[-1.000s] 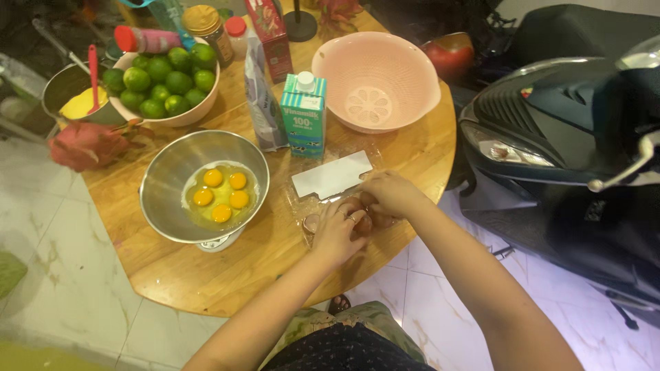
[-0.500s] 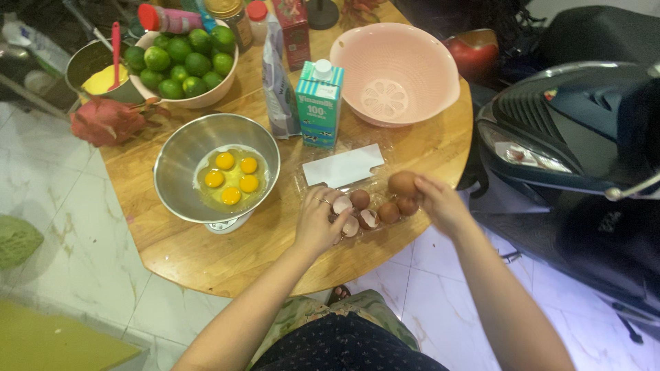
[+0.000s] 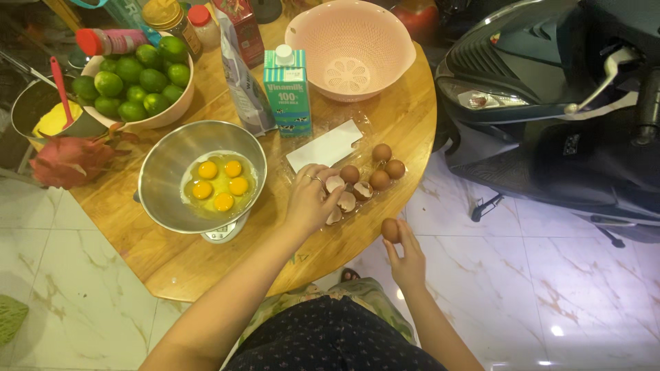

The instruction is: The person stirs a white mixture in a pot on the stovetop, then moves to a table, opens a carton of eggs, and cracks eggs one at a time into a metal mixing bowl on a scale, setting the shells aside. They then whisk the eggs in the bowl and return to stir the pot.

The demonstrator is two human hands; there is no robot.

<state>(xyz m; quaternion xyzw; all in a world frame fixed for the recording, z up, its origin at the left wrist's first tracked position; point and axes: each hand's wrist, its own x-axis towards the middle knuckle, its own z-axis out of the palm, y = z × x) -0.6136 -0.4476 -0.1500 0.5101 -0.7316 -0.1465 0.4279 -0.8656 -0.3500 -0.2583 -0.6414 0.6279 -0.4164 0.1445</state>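
My right hand [image 3: 407, 255] holds a brown egg [image 3: 390, 229] just off the front edge of the round wooden table [image 3: 172, 261]. My left hand [image 3: 313, 199] rests on a clear plastic egg tray [image 3: 397, 184], its fingers on broken eggshells [image 3: 347, 200]. Several whole brown eggs [image 3: 382, 167] sit in the tray's far end. To the left, a steel bowl [image 3: 165, 165] with several raw yolks [image 3: 220, 184] stands on a small kitchen scale [image 3: 221, 235].
Behind the tray stand a green milk carton [image 3: 287, 89], a white card [image 3: 324, 145] and a pink colander [image 3: 350, 47]. A bowl of limes [image 3: 134, 81], a pot with a red spatula [image 3: 48, 110] and a dragon fruit [image 3: 69, 161] are at left. A scooter [image 3: 550, 110] is parked to the right.
My right hand lifted one egg out of the tray and drew it toward me, off the table's edge. My left hand stayed on the shells in the tray.
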